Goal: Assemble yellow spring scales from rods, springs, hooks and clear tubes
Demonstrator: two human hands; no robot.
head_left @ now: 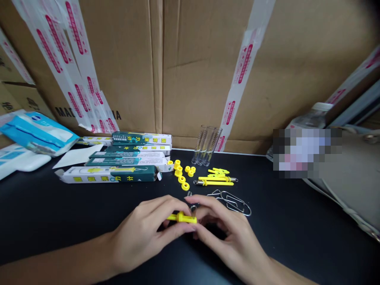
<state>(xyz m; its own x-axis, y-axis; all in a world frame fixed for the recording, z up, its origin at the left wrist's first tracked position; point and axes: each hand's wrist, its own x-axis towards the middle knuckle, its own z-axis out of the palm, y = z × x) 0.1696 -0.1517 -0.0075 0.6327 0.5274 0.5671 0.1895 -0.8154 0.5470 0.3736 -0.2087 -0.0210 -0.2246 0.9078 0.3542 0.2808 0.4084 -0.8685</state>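
Note:
My left hand [154, 221] pinches a yellow plastic spring-scale rod [181, 217] that has a collar around it. From the other side, my right hand [227, 229] closes its thumb and curled fingers about the rod's free end. A small metal ring or coil [193, 208] shows by the right fingers; whether they grip it is unclear. Just beyond lie a small spring [189, 194] and large wire hooks [236, 202]. Yellow rods with springs [218, 181] rest behind them, beside loose yellow caps and collars [182, 179].
Clear tubes [206, 146] stand upright at the back. Printed spring-scale boxes [109, 174] lie at left, near a blue tissue pack [40, 132]. A bottle [310, 116] and a grey bag [350, 174] occupy the right. Cardboard [196, 87] walls the black table's far side.

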